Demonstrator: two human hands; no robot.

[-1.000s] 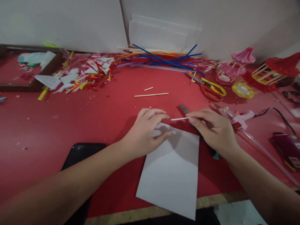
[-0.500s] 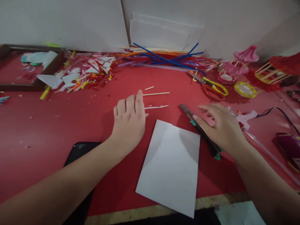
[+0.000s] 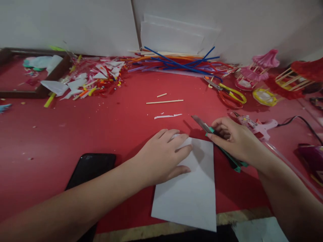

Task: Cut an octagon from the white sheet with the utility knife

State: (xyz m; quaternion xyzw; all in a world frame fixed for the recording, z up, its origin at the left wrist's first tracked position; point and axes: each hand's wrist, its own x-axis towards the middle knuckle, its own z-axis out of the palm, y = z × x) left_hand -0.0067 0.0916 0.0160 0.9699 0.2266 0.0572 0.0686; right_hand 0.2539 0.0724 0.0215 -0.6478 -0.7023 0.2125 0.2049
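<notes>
My left hand (image 3: 165, 156) rests on the upper left of a white sheet of board (image 3: 186, 198), its fingers spread and nothing in them. To the right of the sheet, my right hand (image 3: 233, 143) grips a utility knife (image 3: 223, 149) with a dark body and green parts. The blade points up and left, past the sheet's top right corner. Beyond the sheet lie a thin white cut strip (image 3: 168, 116), a wooden stick (image 3: 165, 102) and a shorter piece of stick (image 3: 162, 95).
A black phone (image 3: 91, 168) lies left of the sheet. Scissors (image 3: 228, 94), a pink glue gun (image 3: 262, 127) and pink and red craft models (image 3: 258, 64) stand right. Pipe cleaners (image 3: 176, 64), scraps (image 3: 96, 79) and a brown frame (image 3: 37, 92) line the back.
My left hand has come back from beside the stick and strip onto the sheet, which has turned slightly. My right hand has closed around the knife and lifted it a little.
</notes>
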